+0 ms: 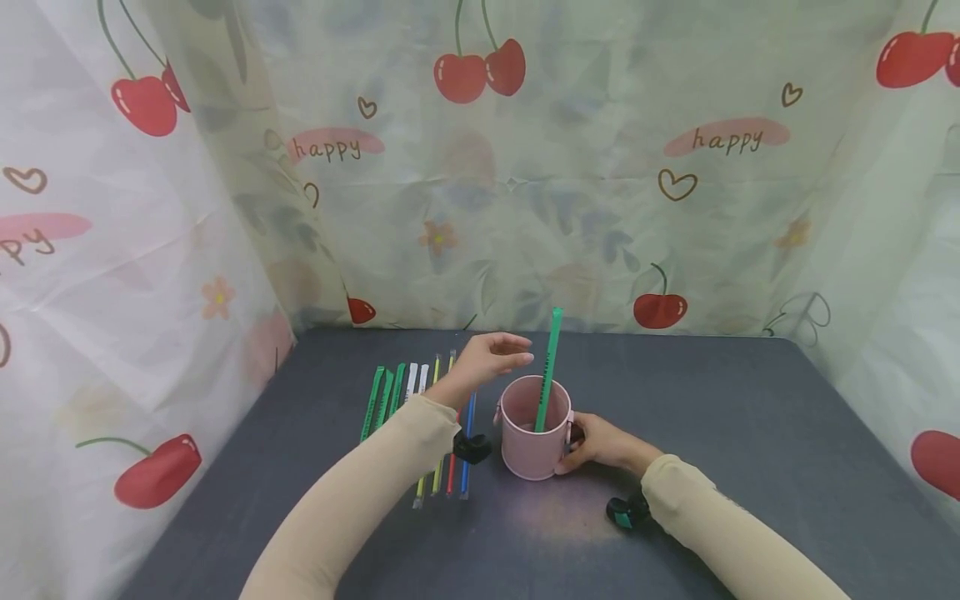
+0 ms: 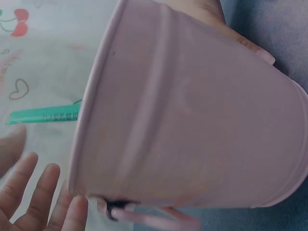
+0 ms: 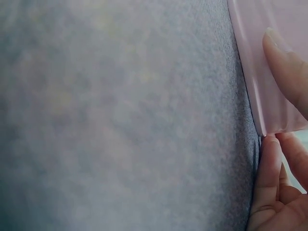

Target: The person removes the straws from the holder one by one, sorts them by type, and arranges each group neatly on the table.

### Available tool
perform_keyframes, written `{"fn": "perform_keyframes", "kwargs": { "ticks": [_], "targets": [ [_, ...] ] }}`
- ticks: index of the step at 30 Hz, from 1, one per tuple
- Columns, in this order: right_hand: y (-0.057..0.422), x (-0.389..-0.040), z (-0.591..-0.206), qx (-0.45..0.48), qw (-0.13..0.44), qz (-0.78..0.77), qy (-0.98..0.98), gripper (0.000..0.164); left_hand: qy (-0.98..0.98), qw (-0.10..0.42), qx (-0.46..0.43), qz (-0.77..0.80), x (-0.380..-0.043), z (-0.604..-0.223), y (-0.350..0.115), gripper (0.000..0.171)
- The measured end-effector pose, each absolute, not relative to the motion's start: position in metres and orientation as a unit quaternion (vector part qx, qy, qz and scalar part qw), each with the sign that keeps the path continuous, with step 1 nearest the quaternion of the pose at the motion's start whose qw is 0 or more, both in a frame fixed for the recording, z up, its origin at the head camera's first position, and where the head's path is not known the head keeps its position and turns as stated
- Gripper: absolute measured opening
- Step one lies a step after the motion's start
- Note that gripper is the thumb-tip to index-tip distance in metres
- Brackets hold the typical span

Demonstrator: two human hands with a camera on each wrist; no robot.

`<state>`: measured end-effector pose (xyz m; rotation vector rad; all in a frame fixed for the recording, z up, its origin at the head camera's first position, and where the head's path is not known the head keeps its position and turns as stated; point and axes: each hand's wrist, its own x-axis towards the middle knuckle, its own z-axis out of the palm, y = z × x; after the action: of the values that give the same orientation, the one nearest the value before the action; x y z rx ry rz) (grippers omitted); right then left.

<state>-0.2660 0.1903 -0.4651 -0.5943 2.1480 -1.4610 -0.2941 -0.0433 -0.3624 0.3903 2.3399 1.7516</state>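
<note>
A pink pail (image 1: 528,454) stands upright on the dark table, with small side fittings near its rim. One green-wrapped straw (image 1: 550,367) leans inside it, its top well above the rim; the same straw (image 2: 45,114) pokes past the rim in the left wrist view. My left hand (image 1: 491,358) hovers just left of that straw, above the rim, fingers spread and holding nothing. Low on the pail's right side, my right hand (image 1: 600,442) grips it. In the right wrist view the thumb (image 3: 288,72) presses the pail's wall (image 3: 255,62), with other fingertips at its side.
Left of the pail lies a row of wrapped straws: several green ones (image 1: 372,404), white ones (image 1: 411,379), yellow ones (image 1: 437,475), a red one (image 1: 452,475) and a blue one (image 1: 467,475). My left forearm (image 1: 375,483) crosses over them. A cherry-print curtain (image 1: 570,225) hangs behind the table (image 1: 712,417).
</note>
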Motion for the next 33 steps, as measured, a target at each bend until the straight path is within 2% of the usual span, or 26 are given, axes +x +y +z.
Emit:
{"fn": "perform_keyframes", "kwargs": {
  "ticks": [17,33],
  "targets": [
    [0.190,-0.267,-0.466,-0.223,0.241,-0.536,0.778,0.061,0.788,0.141,0.154,0.580,-0.293,-0.376,-0.027,0.031],
    [0.190,-0.269,-0.468,-0.218,0.248,-0.540,0.774,0.065,0.810,0.127,0.127,0.558,-0.293,-0.383,-0.018,0.030]
  ]
}}
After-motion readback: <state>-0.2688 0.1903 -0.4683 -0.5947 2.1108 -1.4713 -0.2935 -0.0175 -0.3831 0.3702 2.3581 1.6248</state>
